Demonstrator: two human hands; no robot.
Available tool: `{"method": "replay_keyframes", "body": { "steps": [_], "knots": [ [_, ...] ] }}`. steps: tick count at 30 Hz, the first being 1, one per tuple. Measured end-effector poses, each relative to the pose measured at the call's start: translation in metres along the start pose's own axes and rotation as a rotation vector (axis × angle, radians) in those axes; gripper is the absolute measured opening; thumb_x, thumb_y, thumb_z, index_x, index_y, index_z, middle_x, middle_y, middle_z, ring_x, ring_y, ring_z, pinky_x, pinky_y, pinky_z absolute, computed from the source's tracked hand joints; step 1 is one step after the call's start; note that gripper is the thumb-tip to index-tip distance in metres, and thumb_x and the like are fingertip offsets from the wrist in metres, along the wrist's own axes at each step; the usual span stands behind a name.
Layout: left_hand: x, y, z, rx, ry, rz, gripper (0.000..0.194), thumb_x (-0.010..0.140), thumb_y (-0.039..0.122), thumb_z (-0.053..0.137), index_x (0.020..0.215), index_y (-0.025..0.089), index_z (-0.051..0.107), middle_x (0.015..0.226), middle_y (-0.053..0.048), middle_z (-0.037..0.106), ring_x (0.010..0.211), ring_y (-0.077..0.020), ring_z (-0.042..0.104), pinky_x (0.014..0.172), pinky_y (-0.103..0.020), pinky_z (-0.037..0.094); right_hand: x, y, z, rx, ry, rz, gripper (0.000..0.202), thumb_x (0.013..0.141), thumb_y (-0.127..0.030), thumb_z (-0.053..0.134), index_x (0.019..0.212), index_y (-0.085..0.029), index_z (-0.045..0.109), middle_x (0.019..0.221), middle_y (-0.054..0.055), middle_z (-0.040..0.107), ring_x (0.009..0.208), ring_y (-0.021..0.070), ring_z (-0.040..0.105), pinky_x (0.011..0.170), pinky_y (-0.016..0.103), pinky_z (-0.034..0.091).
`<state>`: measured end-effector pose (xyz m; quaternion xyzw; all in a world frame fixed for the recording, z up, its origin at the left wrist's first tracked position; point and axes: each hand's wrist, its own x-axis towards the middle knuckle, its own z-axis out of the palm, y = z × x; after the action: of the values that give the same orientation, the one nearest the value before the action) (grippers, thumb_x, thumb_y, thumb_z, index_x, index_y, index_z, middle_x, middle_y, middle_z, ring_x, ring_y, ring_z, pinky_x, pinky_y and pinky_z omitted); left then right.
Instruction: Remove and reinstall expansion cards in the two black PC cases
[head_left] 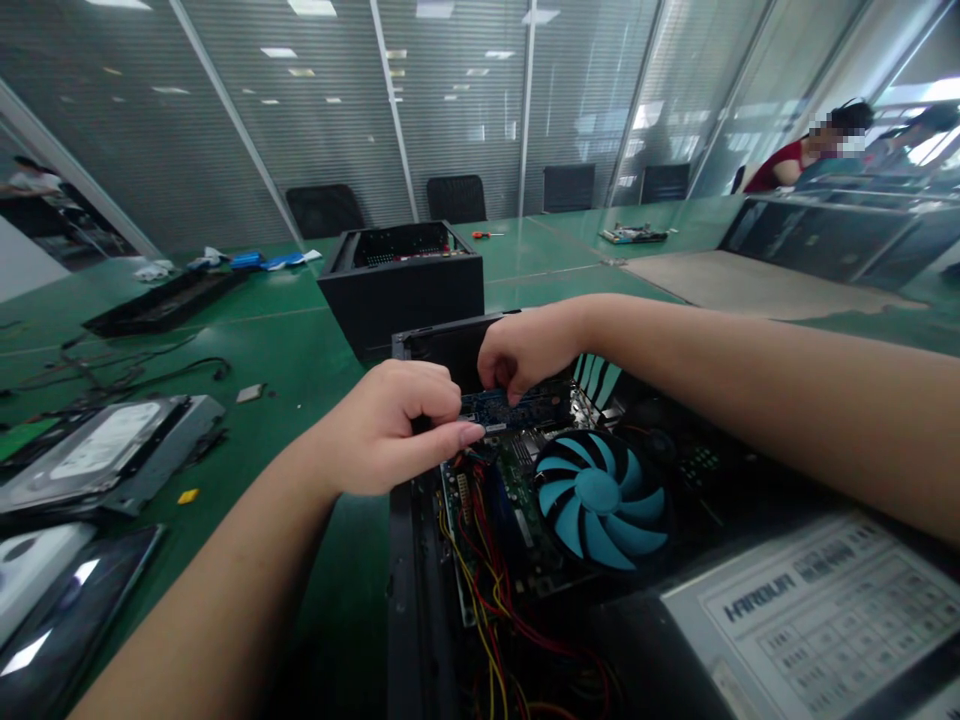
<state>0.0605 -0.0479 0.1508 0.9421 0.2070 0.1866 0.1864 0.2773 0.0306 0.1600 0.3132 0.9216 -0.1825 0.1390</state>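
Observation:
A blue circuit card [525, 408] stands on edge inside an open black computer case [409, 600]. My left hand [397, 425] is closed on the card's left end, thumb on the near side. My right hand [529, 350] reaches over from the right, its fingers closed on the card's upper edge. Nearer to me, a cooler fan with light blue blades [598, 492] sits on the green motherboard [517, 470]. Red and yellow cables [487, 600] run down the case's left part. A labelled power supply [832, 610] fills the lower right.
Behind stands another black case [420, 290]. A hard drive [105, 440], loose cables [97, 375] and a yellow piece [188, 496] lie on the green table [292, 330] at left. Farther back are a screwdriver [486, 235] and a cardboard sheet [750, 285]. A person [787, 165] sits at far right.

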Motion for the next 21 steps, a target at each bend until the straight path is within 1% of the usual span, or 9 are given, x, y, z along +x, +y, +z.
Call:
{"method": "replay_keyframes", "body": {
  "steps": [4, 7, 12, 18, 21],
  "knots": [
    [-0.0001, 0.0002, 0.0001, 0.005, 0.003, 0.000, 0.042, 0.092, 0.032, 0.053, 0.054, 0.016, 0.046, 0.058, 0.000, 0.045, 0.058, -0.0112, 0.041, 0.058, -0.027, 0.031, 0.0005, -0.0028, 0.0011, 0.010, 0.007, -0.002, 0.048, 0.067, -0.029, 0.082, 0.112, -0.015, 0.071, 0.090, 0.002, 0.073, 0.074, 0.0136, 0.062, 0.068, 0.027, 0.040],
    [-0.0002, 0.0010, 0.0000, 0.005, 0.002, -0.001, 0.041, 0.092, 0.032, 0.053, 0.054, 0.016, 0.046, 0.058, 0.000, 0.045, 0.058, -0.0114, 0.041, 0.058, -0.027, 0.031, 0.0007, -0.0035, 0.0015, -0.024, 0.017, 0.001, 0.051, 0.065, -0.027, 0.082, 0.113, -0.016, 0.071, 0.090, 0.002, 0.073, 0.074, 0.0141, 0.061, 0.068, 0.027, 0.040],
    [-0.0003, 0.0004, 0.0004, 0.002, 0.009, -0.006, 0.041, 0.092, 0.033, 0.053, 0.054, 0.016, 0.046, 0.057, 0.000, 0.045, 0.058, -0.0111, 0.041, 0.058, -0.026, 0.032, -0.0001, -0.0043, 0.0011, -0.056, 0.026, 0.013, 0.054, 0.064, -0.026, 0.082, 0.116, -0.017, 0.070, 0.091, 0.002, 0.072, 0.074, 0.0145, 0.060, 0.068, 0.028, 0.040],
    [-0.0012, -0.0019, 0.0010, -0.007, 0.006, 0.000, 0.041, 0.092, 0.032, 0.053, 0.055, 0.016, 0.045, 0.058, 0.000, 0.045, 0.058, -0.0107, 0.041, 0.057, -0.027, 0.031, 0.0005, -0.0039, 0.0017, -0.069, 0.041, 0.002, 0.057, 0.062, -0.026, 0.084, 0.117, -0.017, 0.069, 0.088, 0.001, 0.070, 0.070, 0.0138, 0.058, 0.063, 0.027, 0.037],
    [-0.0013, -0.0018, 0.0007, -0.008, 0.006, -0.003, 0.040, 0.092, 0.032, 0.054, 0.055, 0.016, 0.046, 0.059, 0.000, 0.045, 0.058, -0.0108, 0.042, 0.057, -0.027, 0.031, 0.0006, -0.0037, 0.0017, -0.076, 0.029, 0.019, 0.055, 0.063, -0.023, 0.083, 0.116, -0.018, 0.070, 0.087, 0.000, 0.070, 0.070, 0.0138, 0.058, 0.064, 0.028, 0.037]
  ]
}}
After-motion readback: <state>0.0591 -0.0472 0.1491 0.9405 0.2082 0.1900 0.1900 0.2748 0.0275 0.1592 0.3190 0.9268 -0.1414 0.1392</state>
